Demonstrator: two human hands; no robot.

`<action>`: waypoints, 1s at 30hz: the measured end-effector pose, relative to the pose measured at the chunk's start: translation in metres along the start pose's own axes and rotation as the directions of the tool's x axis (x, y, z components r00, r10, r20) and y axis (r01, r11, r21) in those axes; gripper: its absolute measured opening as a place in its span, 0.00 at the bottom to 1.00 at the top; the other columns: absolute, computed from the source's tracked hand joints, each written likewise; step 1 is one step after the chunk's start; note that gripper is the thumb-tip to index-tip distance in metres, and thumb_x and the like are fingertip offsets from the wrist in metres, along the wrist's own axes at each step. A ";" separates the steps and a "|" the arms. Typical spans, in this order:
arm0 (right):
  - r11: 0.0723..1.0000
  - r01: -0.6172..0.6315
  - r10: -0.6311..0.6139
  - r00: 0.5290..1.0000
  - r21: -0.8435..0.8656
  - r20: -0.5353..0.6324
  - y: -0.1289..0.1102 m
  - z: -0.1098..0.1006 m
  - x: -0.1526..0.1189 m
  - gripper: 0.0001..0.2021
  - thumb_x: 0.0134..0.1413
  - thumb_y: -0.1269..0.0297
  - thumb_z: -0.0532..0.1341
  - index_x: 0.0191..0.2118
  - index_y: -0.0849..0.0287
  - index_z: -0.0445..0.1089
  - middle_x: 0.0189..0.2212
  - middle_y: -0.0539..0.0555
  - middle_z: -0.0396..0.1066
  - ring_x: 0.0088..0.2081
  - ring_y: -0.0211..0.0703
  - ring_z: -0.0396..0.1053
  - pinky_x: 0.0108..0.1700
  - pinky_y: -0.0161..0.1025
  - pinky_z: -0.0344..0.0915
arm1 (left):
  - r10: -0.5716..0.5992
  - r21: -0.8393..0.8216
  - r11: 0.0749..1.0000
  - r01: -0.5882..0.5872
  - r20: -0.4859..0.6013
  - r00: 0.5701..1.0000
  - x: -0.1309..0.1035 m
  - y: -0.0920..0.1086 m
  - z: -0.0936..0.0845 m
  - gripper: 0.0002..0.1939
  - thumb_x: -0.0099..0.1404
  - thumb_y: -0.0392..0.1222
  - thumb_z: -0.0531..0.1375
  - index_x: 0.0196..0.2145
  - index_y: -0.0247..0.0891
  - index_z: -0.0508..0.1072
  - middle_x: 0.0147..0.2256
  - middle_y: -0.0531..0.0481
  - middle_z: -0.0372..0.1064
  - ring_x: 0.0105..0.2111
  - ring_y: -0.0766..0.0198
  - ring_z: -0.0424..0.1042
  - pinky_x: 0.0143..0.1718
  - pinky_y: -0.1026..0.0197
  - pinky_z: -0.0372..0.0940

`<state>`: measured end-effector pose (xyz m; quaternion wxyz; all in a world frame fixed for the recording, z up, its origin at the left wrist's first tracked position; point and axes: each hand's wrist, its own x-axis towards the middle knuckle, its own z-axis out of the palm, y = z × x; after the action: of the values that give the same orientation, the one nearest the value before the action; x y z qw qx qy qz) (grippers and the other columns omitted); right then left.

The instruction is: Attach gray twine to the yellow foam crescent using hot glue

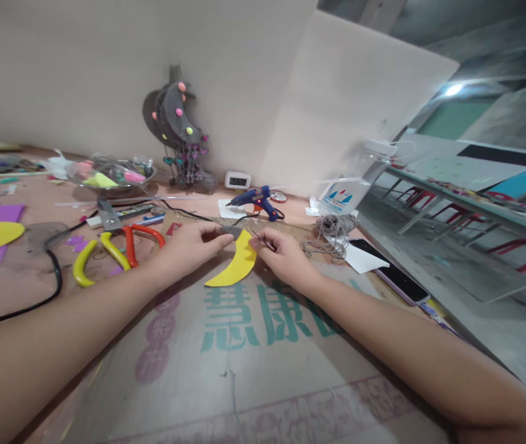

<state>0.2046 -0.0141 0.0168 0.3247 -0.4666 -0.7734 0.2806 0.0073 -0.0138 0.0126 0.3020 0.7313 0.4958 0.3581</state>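
Note:
A yellow crescent (235,269), cut from a flat sheet, is between my hands above the cardboard. At its upper end my left hand (197,248) is closed, thumb and fingers pinching a small grey fuzzy piece (230,231) that meets the yellow. My right hand (285,254) is closed at the crescent's right edge, with a thin dark tool (263,239) between the fingers; its kind is unclear. Just beyond stands a blue glue gun (253,198) with a small red light. Yellow-handled pliers (86,264) and red-handled scissors (145,237) lie left of my left hand.
Printed cardboard (189,394) covers the near table. Grey yarn (335,233), a phone (394,271) and a plastic jug (348,185) are at right. Behind are a small clock (237,179), a grey moon hanging (182,117) and a bowl of craft bits (110,179). A black cable (57,280) crosses the left.

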 end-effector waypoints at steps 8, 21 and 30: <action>1.000 0.025 -0.026 0.999 -0.013 -0.039 0.002 -0.001 0.000 0.13 0.56 0.58 0.52 0.26 0.60 0.61 0.19 0.46 0.55 0.22 0.33 0.53 0.26 0.32 0.50 | -0.003 0.017 1.000 0.004 -0.014 1.000 0.000 -0.001 0.001 0.14 0.58 0.50 0.55 0.29 0.36 0.71 0.25 0.53 0.67 0.26 0.66 0.63 0.26 0.65 0.55; 0.997 0.037 -0.031 0.996 0.068 -0.087 0.004 -0.001 0.001 0.13 0.55 0.57 0.53 0.25 0.60 0.59 0.21 0.46 0.52 0.23 0.33 0.49 0.27 0.32 0.49 | -0.063 -0.082 0.995 0.048 -0.188 0.980 0.006 -0.013 0.000 0.17 0.62 0.49 0.47 0.24 0.38 0.67 0.24 0.52 0.67 0.27 0.64 0.67 0.29 0.64 0.59; 0.998 0.030 -0.027 0.998 0.047 -0.048 0.004 0.000 0.001 0.13 0.55 0.57 0.53 0.25 0.60 0.60 0.20 0.45 0.52 0.22 0.32 0.50 0.26 0.32 0.50 | 0.020 -0.080 0.997 -0.020 -0.004 1.000 -0.001 0.000 0.002 0.13 0.56 0.47 0.57 0.35 0.38 0.76 0.34 0.50 0.75 0.34 0.60 0.71 0.35 0.63 0.64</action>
<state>0.2061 -0.0118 0.0143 0.3578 -0.4541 -0.7653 0.2832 0.0081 -0.0152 0.0110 0.3269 0.7228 0.4742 0.3819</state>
